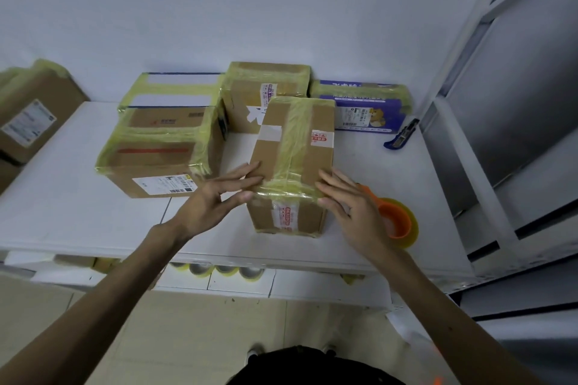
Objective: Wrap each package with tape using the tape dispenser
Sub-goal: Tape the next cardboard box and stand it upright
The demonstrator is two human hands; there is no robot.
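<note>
A tall brown cardboard package (294,147) stands near the front of the white table (62,212), with yellowish tape running along its top and across its near edge. My left hand (215,197) touches its near left corner with straight fingers. My right hand (347,200) presses its near right corner, fingers straight. The orange tape dispenser (398,220) with its roll of yellowish tape lies on the table just right of my right hand, held by neither hand.
Taped packages stand behind: a large brown one (153,159) at the left, a white one (175,89), a brown one (266,87), a purple one (362,105). A blue box cutter (402,134) lies at the right. Spare tape rolls (219,269) sit under the table edge.
</note>
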